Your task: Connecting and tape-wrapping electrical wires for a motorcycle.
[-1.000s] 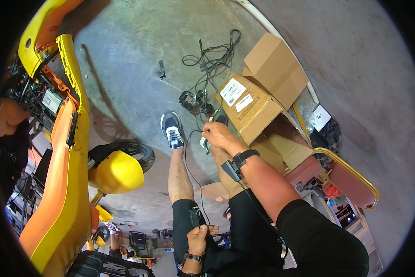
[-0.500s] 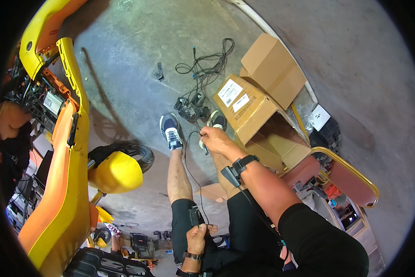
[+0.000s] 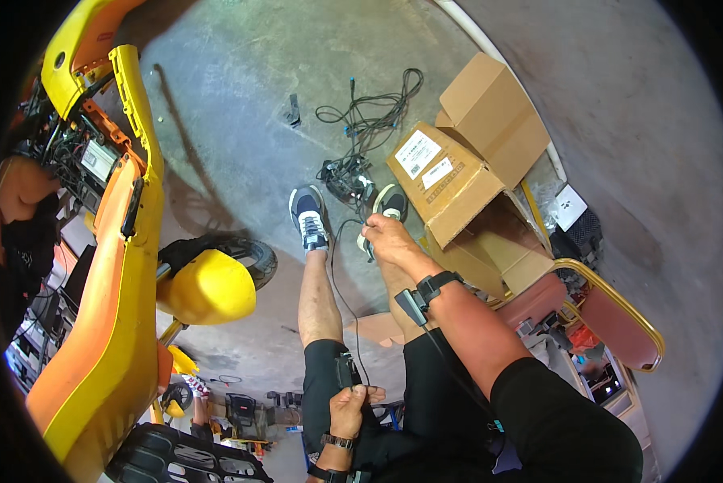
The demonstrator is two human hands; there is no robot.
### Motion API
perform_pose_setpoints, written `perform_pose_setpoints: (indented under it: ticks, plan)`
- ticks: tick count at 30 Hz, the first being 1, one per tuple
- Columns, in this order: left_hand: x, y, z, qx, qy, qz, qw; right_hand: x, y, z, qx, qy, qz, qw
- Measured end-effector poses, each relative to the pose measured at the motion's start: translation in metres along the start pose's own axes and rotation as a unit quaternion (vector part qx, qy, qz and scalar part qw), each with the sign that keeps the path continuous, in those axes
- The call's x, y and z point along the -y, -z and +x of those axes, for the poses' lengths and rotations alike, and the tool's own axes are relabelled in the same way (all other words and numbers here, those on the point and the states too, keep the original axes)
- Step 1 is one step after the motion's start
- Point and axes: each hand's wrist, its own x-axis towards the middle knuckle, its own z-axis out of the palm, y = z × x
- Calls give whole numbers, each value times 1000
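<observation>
My left hand point(image 3: 348, 410) is closed near my left thigh, gripping a small black device point(image 3: 345, 371) that stands up above the fingers. From this device a thin black cable point(image 3: 344, 302) runs up between my legs toward my feet. My right hand point(image 3: 387, 239) reaches down beside my right shoe point(image 3: 392, 201), its fingers pinched on the cable close to a tangled bundle. This black bundle of wires and connectors point(image 3: 347, 179) lies on the floor just beyond my shoes. What else the right fingers may hold is hidden.
An open cardboard box point(image 3: 442, 181) lies on its side at right, another carton point(image 3: 498, 113) behind it. Beyond the bundle lies coiled black cable point(image 3: 377, 109). At left stands a yellow and orange vehicle body point(image 3: 120, 266); a person point(image 3: 27, 193) is behind it. A gold-framed chair point(image 3: 619, 322) stands right.
The whole view has shifted slightly, so the floor things appear further right. Both hands keep their grips, and the right hand stays low beside my shoe.
</observation>
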Motion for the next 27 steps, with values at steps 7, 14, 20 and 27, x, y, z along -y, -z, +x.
perform_pose_setpoints:
  ticks: [7,14,20,27]
  plan:
    - [0,-2,3,-8,5,-2,1000,-10,-1,3,17,15,63,998]
    - [-11,-8,11,-10,-44,46,998,-4,6,-41,114,4,127,985]
    - [-49,-34,31,-78,-130,55,987,33,20,-125,141,5,132,981]
    - [-73,-58,56,-66,-103,-74,990,37,12,-192,321,8,291,901]
